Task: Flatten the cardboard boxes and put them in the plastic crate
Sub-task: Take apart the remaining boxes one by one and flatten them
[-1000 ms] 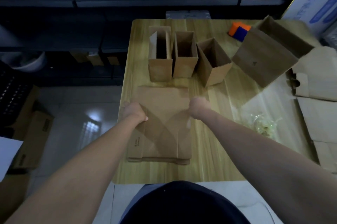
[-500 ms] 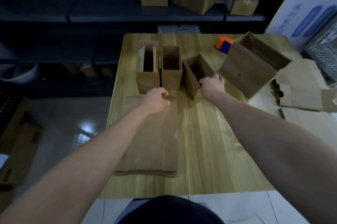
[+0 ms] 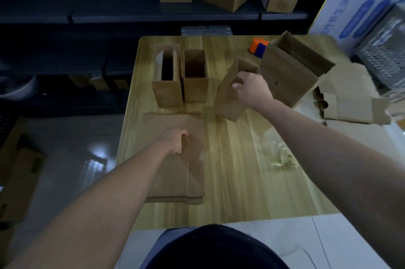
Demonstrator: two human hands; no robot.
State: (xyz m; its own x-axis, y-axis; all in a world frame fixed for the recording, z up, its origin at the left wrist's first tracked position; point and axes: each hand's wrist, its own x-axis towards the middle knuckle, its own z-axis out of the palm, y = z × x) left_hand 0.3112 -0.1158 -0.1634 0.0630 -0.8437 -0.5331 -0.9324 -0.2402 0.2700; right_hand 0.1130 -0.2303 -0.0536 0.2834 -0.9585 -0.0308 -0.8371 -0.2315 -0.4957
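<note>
Storeroom: box-laden shelves (image 3: 197, 14)

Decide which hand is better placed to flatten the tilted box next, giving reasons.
The right hand: it grips the tilted box, while the left hand rests on the flattened stack.

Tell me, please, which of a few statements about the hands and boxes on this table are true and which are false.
1. The right hand grips the tilted box. True.
2. The left hand holds the orange-and-blue block. False: it rests on the flattened cardboard.
3. The left upright box stands beside another upright box, both open on top. True.
4. The orange-and-blue block lies inside the large box. False: it lies on the table, beside that box.
</note>
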